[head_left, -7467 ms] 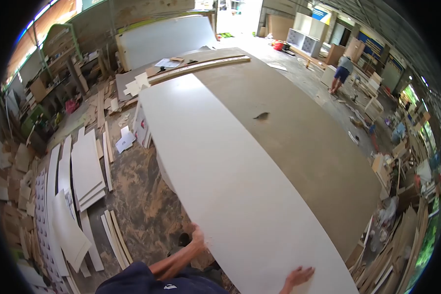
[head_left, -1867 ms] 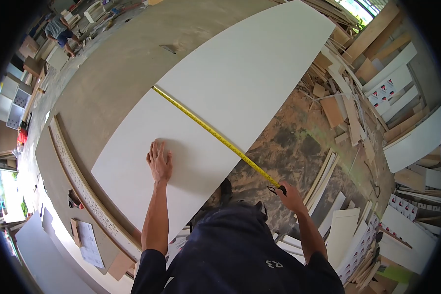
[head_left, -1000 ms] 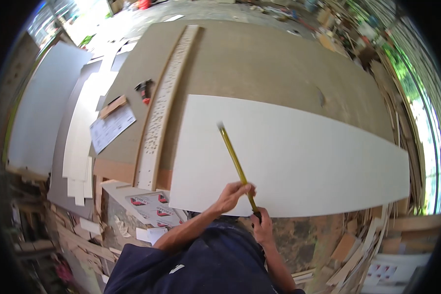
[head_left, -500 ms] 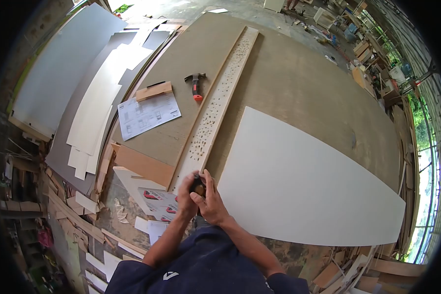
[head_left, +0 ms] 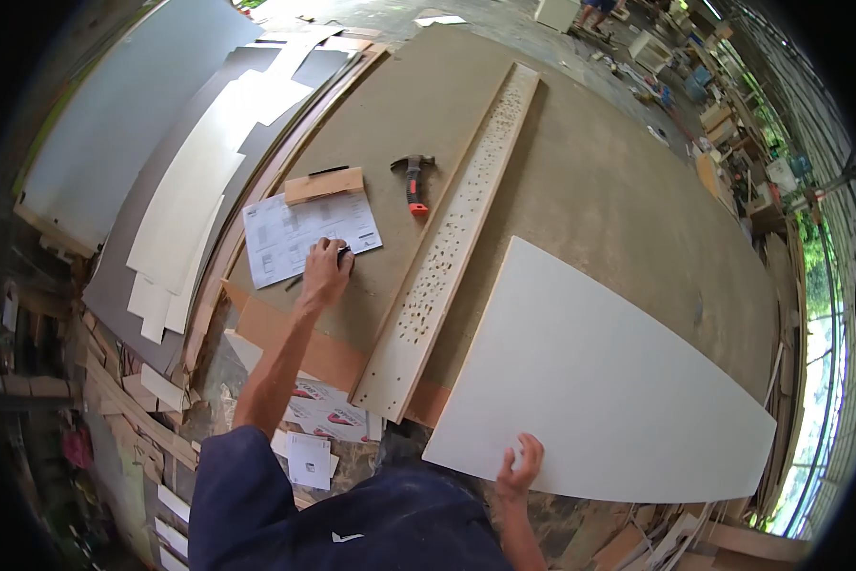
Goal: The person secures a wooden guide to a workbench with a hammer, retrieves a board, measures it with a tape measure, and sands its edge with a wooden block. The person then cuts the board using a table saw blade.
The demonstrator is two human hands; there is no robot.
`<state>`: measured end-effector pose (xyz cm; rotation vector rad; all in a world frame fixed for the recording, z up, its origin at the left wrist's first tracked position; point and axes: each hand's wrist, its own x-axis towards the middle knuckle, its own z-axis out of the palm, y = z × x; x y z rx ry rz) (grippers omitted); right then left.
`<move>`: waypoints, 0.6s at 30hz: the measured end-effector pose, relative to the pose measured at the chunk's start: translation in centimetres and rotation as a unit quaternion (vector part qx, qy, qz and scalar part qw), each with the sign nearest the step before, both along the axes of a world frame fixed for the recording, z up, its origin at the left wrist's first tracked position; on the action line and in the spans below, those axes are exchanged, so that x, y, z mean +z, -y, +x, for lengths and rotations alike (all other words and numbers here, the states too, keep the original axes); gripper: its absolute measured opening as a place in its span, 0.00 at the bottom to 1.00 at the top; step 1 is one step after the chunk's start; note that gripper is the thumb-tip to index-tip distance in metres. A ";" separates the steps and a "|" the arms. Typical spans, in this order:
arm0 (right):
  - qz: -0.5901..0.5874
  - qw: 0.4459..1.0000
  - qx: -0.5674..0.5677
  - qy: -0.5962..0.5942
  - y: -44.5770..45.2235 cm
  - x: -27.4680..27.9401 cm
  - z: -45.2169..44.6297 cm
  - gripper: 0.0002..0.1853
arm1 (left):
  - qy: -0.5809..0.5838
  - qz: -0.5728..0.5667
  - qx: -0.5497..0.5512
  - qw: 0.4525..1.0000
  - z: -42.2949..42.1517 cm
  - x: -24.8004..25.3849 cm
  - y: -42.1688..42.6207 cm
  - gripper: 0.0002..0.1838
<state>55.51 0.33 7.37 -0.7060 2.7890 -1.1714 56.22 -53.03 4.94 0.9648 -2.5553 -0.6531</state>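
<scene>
My left hand [head_left: 325, 273] is closed round a small dark object, which looks like the tape measure [head_left: 343, 254], at the lower right part of the printed drawing [head_left: 268, 238]. Only part of that object shows beside the fingers. A thin dark stick [head_left: 294, 283] lies by the paper's lower edge. On the paper's top edge rests a small wood block [head_left: 324, 186]. My right hand [head_left: 520, 466] holds nothing, its fingers apart and bent, at the near edge of the large white panel [head_left: 599, 390].
A claw hammer [head_left: 414, 185] lies between the drawing and a long channel-shaped board [head_left: 447, 257] dotted with chips. All rest on the brown work surface [head_left: 580, 181]. Pale offcut strips [head_left: 185, 214] lie at left. Scrap wood [head_left: 628, 542] lies at lower right. A person [head_left: 596, 14] stands far back.
The yellow tape, earlier stretched across the white panel, no longer shows. My hands, together round the tape measure half a second ago, have parted: left over to the drawing, right to the panel's edge.
</scene>
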 end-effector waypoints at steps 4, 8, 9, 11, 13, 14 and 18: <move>0.013 0.969 -0.247 0.027 -4.9 -0.2 3.1 0.19 | 0.001 -0.133 0.047 0.990 -4.5 1.4 5.4 0.30; -0.090 0.792 -0.603 0.017 -9.2 -5.7 4.7 0.10 | 0.089 -0.138 -0.002 0.986 -9.2 1.2 12.2 0.47; -0.167 0.708 -0.660 0.187 -8.2 -3.3 4.1 0.12 | 0.119 -0.134 -0.014 0.984 -9.8 0.8 13.0 0.47; -0.361 0.648 -0.585 0.329 -8.0 -2.1 4.6 0.15 | 0.147 -0.128 -0.036 0.980 -10.4 0.6 14.0 0.47; -0.537 0.548 -0.462 0.445 -7.8 -2.4 4.2 0.19 | 0.217 -0.050 -0.056 0.973 -10.9 0.8 14.7 0.44; -0.548 0.584 -0.434 0.412 -7.4 -3.5 3.8 0.24 | 0.215 -0.052 -0.061 0.973 -11.1 0.7 15.3 0.44; -0.529 0.610 -0.443 0.390 -7.9 -5.7 2.7 0.30 | 0.171 -0.146 -0.031 0.974 -11.4 0.3 15.8 0.35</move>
